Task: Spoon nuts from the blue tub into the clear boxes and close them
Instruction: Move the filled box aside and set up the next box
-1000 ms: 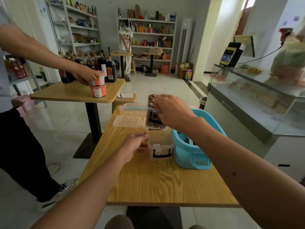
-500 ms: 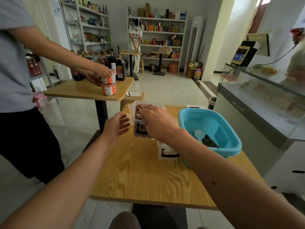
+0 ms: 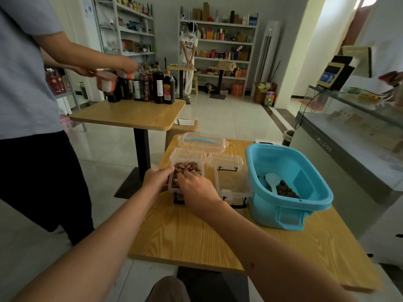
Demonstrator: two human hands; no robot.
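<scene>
A clear box filled with brown nuts (image 3: 188,168) stands on the wooden table (image 3: 196,240), its hinged lid open behind it. My left hand (image 3: 155,180) grips the box's left wall. My right hand (image 3: 194,186) holds its near rim, fingers curled over the nuts. To the right stands a second clear box (image 3: 231,180), empty, with a black latch. The blue tub (image 3: 314,199) sits further right and holds a light blue spoon (image 3: 272,180) and a few dark nuts (image 3: 286,189).
A larger clear container with a blue-handled lid (image 3: 201,141) lies behind the boxes. A person (image 3: 28,88) stands at the left by another table (image 3: 130,114) with dark bottles (image 3: 161,87). A glass counter (image 3: 349,136) runs along the right.
My right hand has brought the nut-filled box down onto the table, left of the empty box. My left hand has moved in and taken its left side.
</scene>
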